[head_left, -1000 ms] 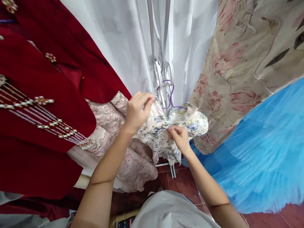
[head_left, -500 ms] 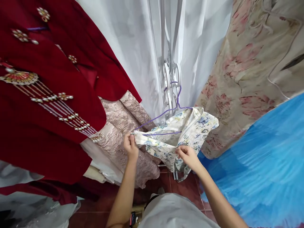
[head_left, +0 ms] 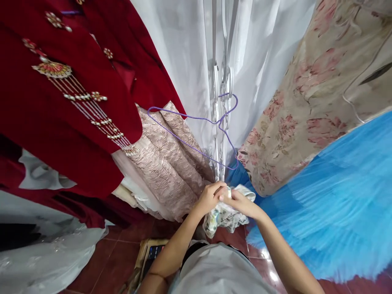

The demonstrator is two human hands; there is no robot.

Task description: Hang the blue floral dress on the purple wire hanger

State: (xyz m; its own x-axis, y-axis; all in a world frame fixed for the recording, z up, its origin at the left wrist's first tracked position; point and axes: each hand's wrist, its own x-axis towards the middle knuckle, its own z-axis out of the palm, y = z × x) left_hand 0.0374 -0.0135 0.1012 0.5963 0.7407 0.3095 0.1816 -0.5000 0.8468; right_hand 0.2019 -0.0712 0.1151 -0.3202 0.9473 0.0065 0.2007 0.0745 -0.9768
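Bunched between my two hands is a white floral garment (head_left: 226, 216) with blue and yellow print, its lower folds hanging down. My left hand (head_left: 212, 197) is closed on its left side, and my right hand (head_left: 240, 202) grips it from the right, the fingertips of both meeting. Just above them a bare purple wire hanger (head_left: 196, 117) hangs tilted from a white metal stand (head_left: 223, 81) with rings. The fabric between my fingers is partly hidden.
Left, a dark red velvet jacket (head_left: 92, 110) with bead ornaments hangs over a pink brocade skirt (head_left: 162, 163). White curtains (head_left: 177, 49) hang behind. Right are a beige floral dress (head_left: 306, 94) and blue tulle (head_left: 330, 204). Red tiles (head_left: 110, 257) cover the floor.
The floral garment has come off the purple hanger, which now hangs bare. My hands have moved together and down, gathering the cloth into a bundle.
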